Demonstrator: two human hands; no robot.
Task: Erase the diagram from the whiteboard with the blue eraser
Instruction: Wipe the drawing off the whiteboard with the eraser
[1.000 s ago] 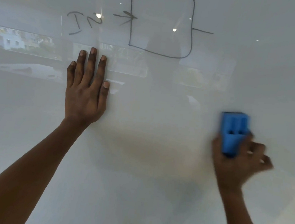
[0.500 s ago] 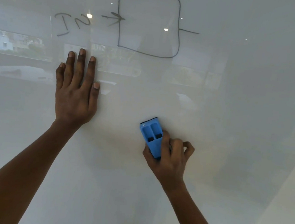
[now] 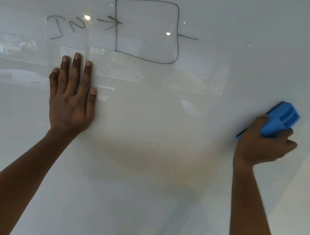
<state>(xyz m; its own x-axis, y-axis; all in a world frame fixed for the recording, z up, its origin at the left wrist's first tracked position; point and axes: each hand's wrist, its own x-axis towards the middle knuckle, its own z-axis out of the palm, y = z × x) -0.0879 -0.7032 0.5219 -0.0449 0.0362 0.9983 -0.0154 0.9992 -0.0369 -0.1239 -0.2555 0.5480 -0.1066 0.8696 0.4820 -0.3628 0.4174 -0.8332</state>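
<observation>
A glossy whiteboard (image 3: pixel 145 172) fills the view. Near its top a dark marker diagram (image 3: pixel 146 30) shows a box, an arrow entering its left side with the letters "IN" (image 3: pixel 64 26) beside it, and a short line leaving its right side. My left hand (image 3: pixel 71 95) lies flat on the board below the letters, fingers together and pointing up. My right hand (image 3: pixel 260 145) grips the blue eraser (image 3: pixel 279 120) against the board at the right, well below and right of the box. The eraser tilts up to the right.
The board reflects windows, ceiling lights and my own shape. A paler band (image 3: pixel 303 186) runs along the right side of the view.
My right hand swept the eraser from the right to the board's middle and now back out to the right, a little higher. The left hand stayed flat on the board. The diagram looks unchanged.
</observation>
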